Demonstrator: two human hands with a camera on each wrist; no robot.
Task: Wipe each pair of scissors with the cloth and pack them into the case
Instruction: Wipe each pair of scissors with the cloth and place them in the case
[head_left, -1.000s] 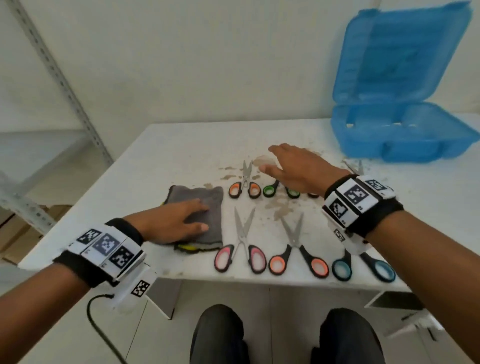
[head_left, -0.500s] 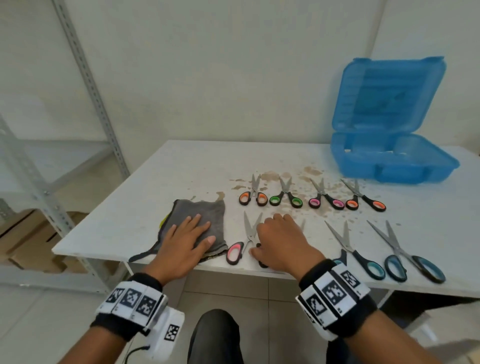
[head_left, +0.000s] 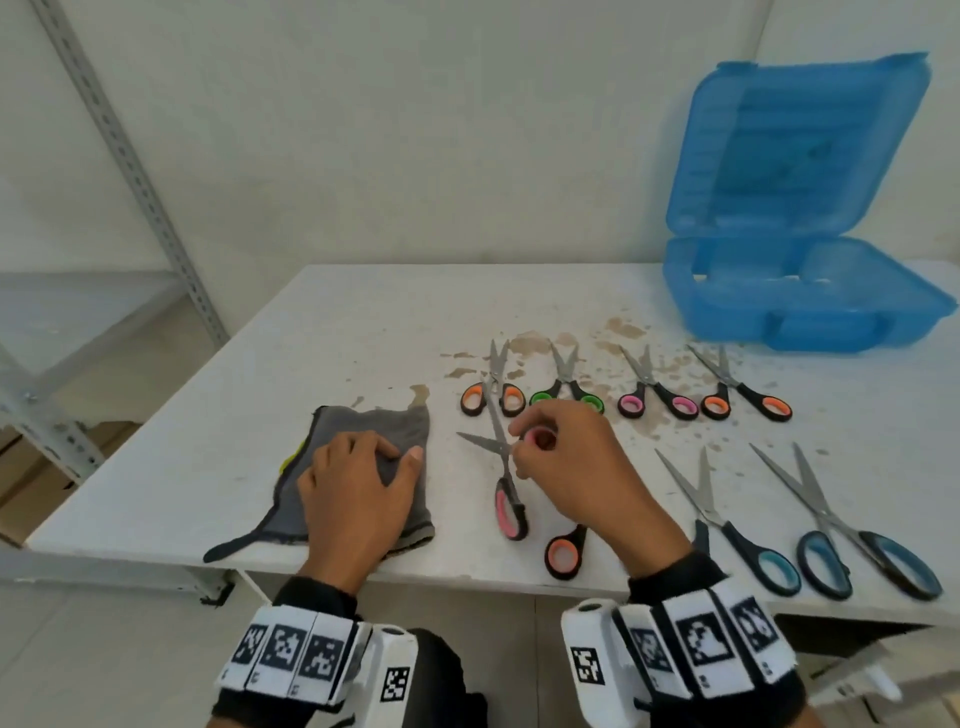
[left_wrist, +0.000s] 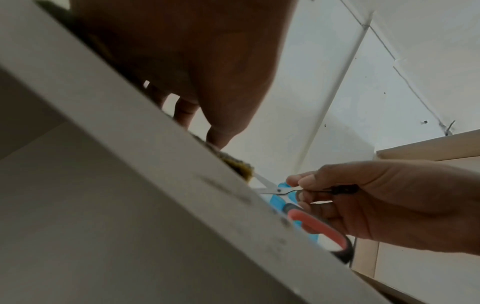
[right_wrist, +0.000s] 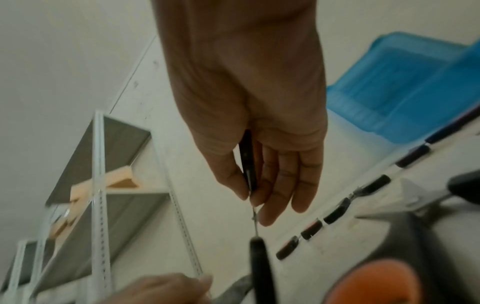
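Observation:
A grey cloth (head_left: 363, 421) lies at the front left of the white table (head_left: 337, 338). My left hand (head_left: 358, 493) is on it, fingers curled into the fabric and thumb drawn in. My right hand (head_left: 561, 467) pinches one loop of the pink-handled scissors (head_left: 511, 512) and holds them just above the table. Their blades are spread and point toward the cloth. The blue case (head_left: 810, 312) stands open at the back right. In the left wrist view the pink-handled scissors (left_wrist: 319, 226) hang from my right hand (left_wrist: 376, 195).
A back row holds small scissors: orange (head_left: 491, 397), green (head_left: 566, 395), pink (head_left: 657, 402), orange (head_left: 743, 400). At the front lie orange-handled scissors (head_left: 563, 553), partly under my right wrist, and two teal-handled pairs (head_left: 737, 535) (head_left: 852, 540). Brown stains mark the tabletop. A metal rack (head_left: 130, 171) stands left.
My right hand came back from the small scissors to the front row, then took the pink-handled scissors and lifted them. My left hand's fingers went from flat to curled on the cloth.

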